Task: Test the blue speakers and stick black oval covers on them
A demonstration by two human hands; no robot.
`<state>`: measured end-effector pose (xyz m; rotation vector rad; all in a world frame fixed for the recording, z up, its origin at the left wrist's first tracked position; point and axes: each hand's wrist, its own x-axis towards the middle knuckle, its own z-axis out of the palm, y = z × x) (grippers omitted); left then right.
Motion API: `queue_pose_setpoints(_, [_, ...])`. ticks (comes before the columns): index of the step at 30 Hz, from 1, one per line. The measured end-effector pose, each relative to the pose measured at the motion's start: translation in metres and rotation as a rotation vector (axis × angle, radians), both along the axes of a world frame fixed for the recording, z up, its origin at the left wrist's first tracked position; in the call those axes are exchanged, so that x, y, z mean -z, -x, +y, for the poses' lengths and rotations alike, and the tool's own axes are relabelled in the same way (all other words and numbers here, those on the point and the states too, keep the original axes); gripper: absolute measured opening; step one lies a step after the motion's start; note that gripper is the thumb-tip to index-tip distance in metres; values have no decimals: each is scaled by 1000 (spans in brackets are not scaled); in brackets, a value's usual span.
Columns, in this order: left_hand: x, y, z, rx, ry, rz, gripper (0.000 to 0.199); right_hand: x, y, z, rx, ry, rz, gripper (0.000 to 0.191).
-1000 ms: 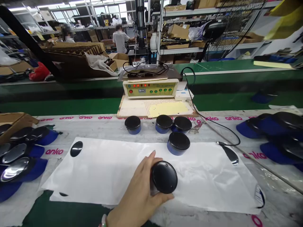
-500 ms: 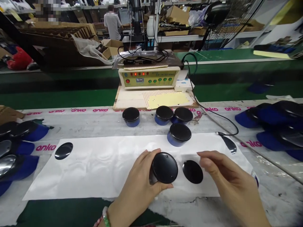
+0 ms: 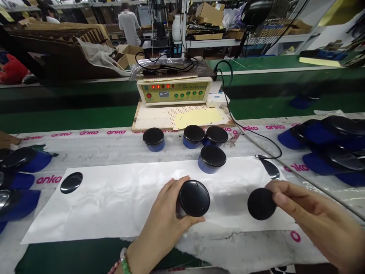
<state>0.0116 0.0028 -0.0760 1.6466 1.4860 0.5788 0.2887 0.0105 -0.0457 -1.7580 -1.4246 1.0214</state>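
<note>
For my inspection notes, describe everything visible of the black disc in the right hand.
The black disc is round, thin and seemingly flat, with a plain, dull face showing no visible holes or print. It looks like plastic sheet, but the material is uncertain. The right hand pinches it at its upper right edge, its broad face toward the camera. It appears over the right part of the white sheet; whether its lower edge touches the sheet is unclear.

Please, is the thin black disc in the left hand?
No, the right hand holds the thin black disc, while the left hand holds a black-topped piece.
</note>
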Motion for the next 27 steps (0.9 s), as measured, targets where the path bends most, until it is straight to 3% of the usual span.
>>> queue_pose_setpoints(5, [-1,0,1,20,-51,-16,70,0,63,6,-151,-39,329,29])
queue_pose_setpoints(9, [-2,-2,3,21,-8,-17,72,12,99,7,-104,-32,441,31])
queue_pose_setpoints(15, [-4,-3,3,26,11,-37,72,20,102,1,-91,-14,485,28])
queue_pose_setpoints(27, [-2,-2,3,59,-83,-18,70,15,110,0,-65,-180,252,27])
